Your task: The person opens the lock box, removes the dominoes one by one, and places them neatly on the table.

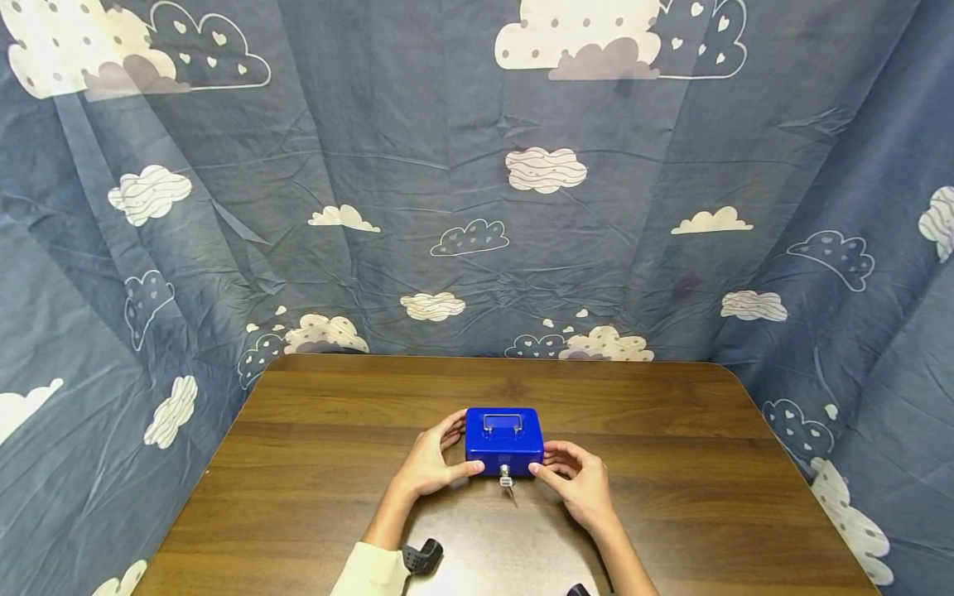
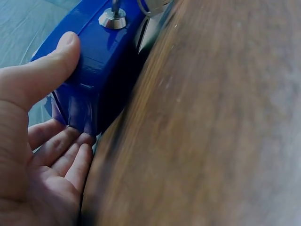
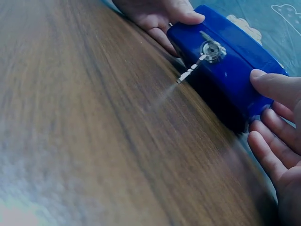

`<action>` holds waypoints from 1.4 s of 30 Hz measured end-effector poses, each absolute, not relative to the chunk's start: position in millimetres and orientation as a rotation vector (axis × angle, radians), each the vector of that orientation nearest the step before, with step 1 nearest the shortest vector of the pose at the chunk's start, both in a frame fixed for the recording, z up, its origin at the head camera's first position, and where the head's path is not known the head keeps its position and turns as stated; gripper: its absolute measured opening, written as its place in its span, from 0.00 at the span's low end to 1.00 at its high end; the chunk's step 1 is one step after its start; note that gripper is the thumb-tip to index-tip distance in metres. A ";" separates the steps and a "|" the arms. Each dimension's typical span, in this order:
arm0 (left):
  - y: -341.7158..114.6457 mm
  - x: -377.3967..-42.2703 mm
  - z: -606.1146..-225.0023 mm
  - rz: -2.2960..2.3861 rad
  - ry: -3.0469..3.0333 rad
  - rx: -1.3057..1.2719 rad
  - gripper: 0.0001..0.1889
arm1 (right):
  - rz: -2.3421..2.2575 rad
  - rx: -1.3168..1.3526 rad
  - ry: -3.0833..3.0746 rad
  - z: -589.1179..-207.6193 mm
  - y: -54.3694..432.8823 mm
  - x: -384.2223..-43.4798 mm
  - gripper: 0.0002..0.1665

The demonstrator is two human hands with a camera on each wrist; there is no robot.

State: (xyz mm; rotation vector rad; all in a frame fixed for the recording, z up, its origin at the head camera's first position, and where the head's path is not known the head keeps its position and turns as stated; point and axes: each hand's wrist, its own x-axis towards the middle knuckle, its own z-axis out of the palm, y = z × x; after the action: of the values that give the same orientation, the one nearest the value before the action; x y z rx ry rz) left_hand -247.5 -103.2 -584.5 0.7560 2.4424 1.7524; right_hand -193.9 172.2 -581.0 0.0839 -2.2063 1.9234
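A blue metal cash box (image 1: pixel 504 443) with a wire handle (image 1: pixel 503 423) folded on its lid is held between both hands on the table. Its front bears a silver lock (image 3: pixel 213 50) with keys (image 1: pixel 508 483) hanging from it. My left hand (image 1: pixel 431 463) grips the left end, thumb on the front face and fingers along the side. The right hand (image 1: pixel 584 488) does the same at the right end, its thumb pressed to the front near the corner. In the left wrist view, fingertips reach the box's lower side edge.
The box is near the middle of a brown wood-grain table (image 1: pixel 335 422). Behind and beside the table hangs a grey-blue curtain (image 1: pixel 417 132) printed with clouds. A black wrist device (image 1: pixel 423 557) is strapped at the left forearm, by a pale sleeve (image 1: pixel 370 571).
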 end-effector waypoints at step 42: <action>-117.4 -250.5 -578.0 1.622 2.429 0.872 0.57 | 1.729 0.771 -2.456 -576.6 219.7 -225.6 0.46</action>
State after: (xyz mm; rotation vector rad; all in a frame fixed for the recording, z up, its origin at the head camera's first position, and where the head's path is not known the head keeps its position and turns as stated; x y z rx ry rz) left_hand -250.5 -117.4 -578.0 0.8721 2.4287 1.6224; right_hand -225.6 219.7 -576.6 0.7709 -2.4555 1.7295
